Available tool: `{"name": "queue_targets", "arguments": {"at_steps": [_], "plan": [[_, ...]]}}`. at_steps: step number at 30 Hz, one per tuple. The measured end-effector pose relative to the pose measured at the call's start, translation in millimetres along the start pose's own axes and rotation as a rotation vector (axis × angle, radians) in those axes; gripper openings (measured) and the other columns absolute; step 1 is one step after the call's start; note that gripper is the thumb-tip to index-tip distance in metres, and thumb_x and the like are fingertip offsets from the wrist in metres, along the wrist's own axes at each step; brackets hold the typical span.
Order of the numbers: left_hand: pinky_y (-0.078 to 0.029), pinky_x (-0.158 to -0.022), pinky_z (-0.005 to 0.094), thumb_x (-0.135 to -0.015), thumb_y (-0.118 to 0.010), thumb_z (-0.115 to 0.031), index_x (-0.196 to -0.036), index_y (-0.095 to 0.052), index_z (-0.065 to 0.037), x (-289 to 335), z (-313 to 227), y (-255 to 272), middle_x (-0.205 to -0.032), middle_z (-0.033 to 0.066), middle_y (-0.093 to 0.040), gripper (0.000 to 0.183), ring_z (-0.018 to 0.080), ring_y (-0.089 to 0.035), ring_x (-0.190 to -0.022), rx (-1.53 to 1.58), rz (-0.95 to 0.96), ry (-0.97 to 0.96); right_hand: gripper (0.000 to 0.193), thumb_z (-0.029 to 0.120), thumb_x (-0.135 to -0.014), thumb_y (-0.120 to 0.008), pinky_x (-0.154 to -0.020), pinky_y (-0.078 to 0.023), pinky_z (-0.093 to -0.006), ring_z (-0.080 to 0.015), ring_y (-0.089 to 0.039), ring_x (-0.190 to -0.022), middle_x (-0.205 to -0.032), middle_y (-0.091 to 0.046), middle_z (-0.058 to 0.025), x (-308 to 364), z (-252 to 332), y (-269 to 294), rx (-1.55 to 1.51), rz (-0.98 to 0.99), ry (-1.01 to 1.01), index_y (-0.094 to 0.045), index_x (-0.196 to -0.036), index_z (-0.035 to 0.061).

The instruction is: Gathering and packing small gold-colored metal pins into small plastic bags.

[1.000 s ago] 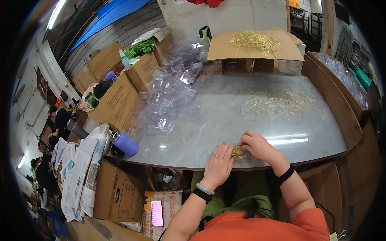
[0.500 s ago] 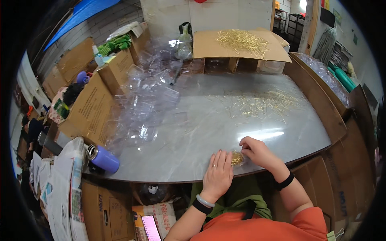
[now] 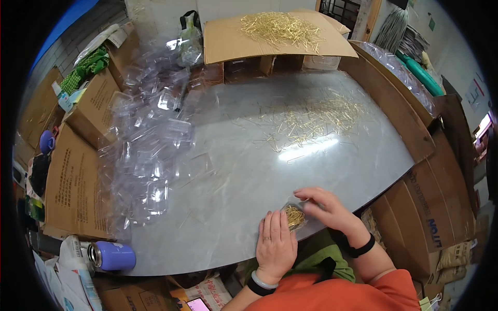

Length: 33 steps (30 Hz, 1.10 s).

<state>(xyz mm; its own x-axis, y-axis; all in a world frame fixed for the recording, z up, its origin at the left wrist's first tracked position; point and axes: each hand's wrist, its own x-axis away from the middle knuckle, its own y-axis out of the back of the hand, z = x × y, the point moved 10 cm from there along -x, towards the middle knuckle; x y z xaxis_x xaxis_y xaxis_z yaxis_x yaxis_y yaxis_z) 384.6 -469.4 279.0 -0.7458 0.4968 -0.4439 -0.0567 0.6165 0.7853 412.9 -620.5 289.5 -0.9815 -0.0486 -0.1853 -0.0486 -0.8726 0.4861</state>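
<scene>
At the table's near edge sits a small clear plastic box (image 3: pixel 294 216) filled with thin gold wire pins. My left hand (image 3: pixel 276 242) lies at its left side, fingers stretched out together and their tips touching or very near the box. Just right of the box is my right hand (image 3: pixel 329 210), with thumb and bent fingers apart and nothing seen between them. Part of the box is hidden by my left fingers. Farther away, loose gold pins (image 3: pixel 319 119) are scattered over the grey tabletop (image 3: pixel 228 207).
A large heap of clear plastic boxes (image 3: pixel 150 150) covers the table's left side. Another pile of gold pins (image 3: pixel 280 30) rests on a cardboard sheet (image 3: pixel 223 44) at the back. A purple flask (image 3: pixel 115 256) lies at the near left corner. Cardboard walls (image 3: pixel 386 98) border the right edge.
The whole view has shifted and turned with my head. My right fingers, curled at the box's right edge before, are now more spread. My left hand stays beside the box.
</scene>
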Motion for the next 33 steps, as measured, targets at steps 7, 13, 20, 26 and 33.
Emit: {"name": "queue_targets", "arguments": {"at_steps": [7,13,20,26,33], "plan": [[-0.041,-0.112,0.0465,-0.088,-0.064,-0.012,-0.142,-0.046,0.010,-1,1,-2,-0.143,0.0247,-0.047,0.061,0.0435,-0.046,-0.135,0.039,0.021,-0.010,0.059,0.014,-0.080,-0.085,-0.078,-0.053,-0.0312,-0.0184,-0.062,-0.087,-0.116,-0.059,-0.0086,15,-5,-5,0.028,0.014,-0.004,-0.060,-0.132,0.0058],[-0.042,-0.112,0.0465,-0.089,-0.063,-0.013,-0.143,-0.046,0.010,-2,1,-1,-0.144,0.0245,-0.047,0.061,0.0434,-0.046,-0.135,-0.024,0.031,0.016,0.033,0.016,-0.080,-0.084,-0.065,-0.052,-0.0366,-0.0256,-0.061,-0.075,-0.095,-0.061,-0.0089,15,-5,6,0.169,-0.044,0.064,-0.065,-0.105,0.0051],[-0.041,-0.111,0.0480,-0.090,-0.061,-0.015,-0.144,-0.045,0.009,-1,2,-3,-0.144,0.0241,-0.047,0.061,0.0433,-0.047,-0.133,-0.053,0.039,0.057,0.015,0.009,-0.084,-0.078,-0.064,-0.052,-0.0383,-0.0300,-0.064,-0.072,-0.083,-0.063,-0.0096,20,8,7,0.155,-0.088,0.058,-0.066,-0.092,0.0047],[-0.042,-0.111,0.0455,-0.090,-0.062,-0.016,-0.145,-0.045,0.009,-4,-2,-4,-0.145,0.0225,-0.046,0.063,0.0415,-0.045,-0.136,-0.093,0.061,0.062,0.011,0.008,-0.086,-0.073,-0.063,-0.056,-0.0372,-0.0296,-0.069,-0.070,-0.083,-0.067,-0.0136,22,-6,13,0.065,-0.126,-0.128,-0.066,-0.091,0.0023],[-0.043,-0.111,0.0439,-0.091,-0.063,-0.017,-0.145,-0.045,0.008,-3,1,-6,-0.146,0.0217,-0.045,0.062,0.0399,-0.044,-0.138,-0.096,0.075,0.066,0.014,0.011,-0.084,-0.074,-0.062,-0.057,-0.0383,-0.0308,-0.069,-0.067,-0.078,-0.067,-0.0142,14,-17,9,0.126,-0.059,-0.142,-0.065,-0.085,0.0005]]}}
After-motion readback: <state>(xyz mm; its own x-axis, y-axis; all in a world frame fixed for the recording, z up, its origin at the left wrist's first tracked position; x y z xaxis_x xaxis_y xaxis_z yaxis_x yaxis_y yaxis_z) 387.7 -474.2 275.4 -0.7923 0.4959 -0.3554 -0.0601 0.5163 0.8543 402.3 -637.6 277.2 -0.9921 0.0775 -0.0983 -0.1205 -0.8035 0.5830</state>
